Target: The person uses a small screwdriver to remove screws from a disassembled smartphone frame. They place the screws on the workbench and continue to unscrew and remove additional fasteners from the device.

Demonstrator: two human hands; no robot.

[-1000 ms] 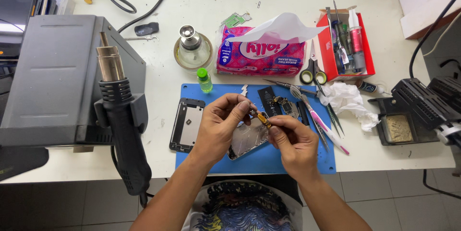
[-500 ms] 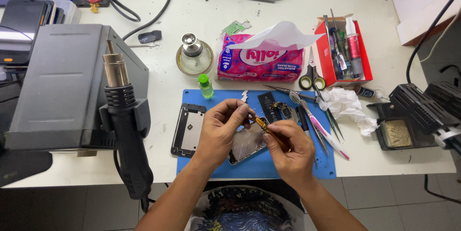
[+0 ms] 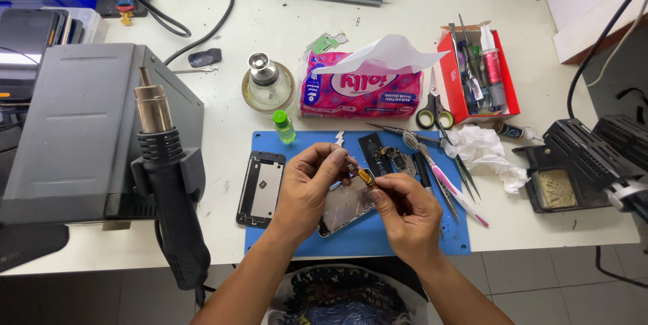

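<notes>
From the head camera, both forearms come up from the bottom edge and meet over the blue mat on the white tabletop. The left hand curls palm-down, its fingers pinched narrow at the tip; what they pinch is too small to tell. Its fingertips lie just beside the head of the small screwdriver. The right hand closes around that screwdriver, the amber handle poking out between thumb and forefinger. Under both grips, partly hidden by the fingers, lies the opened phone frame, tilted on the mat.

Left of the left grip rests a separate phone back panel, half off the mat. Above the grips stands a small green-capped bottle, and beyond it a glass dispenser bottle and a pink tissue pack. Just above the right grip sit small phone boards; to its right lie a pink toothbrush, tweezers and crumpled tissue. Far left of the left grip a hot-air gun hangs on its grey station.
</notes>
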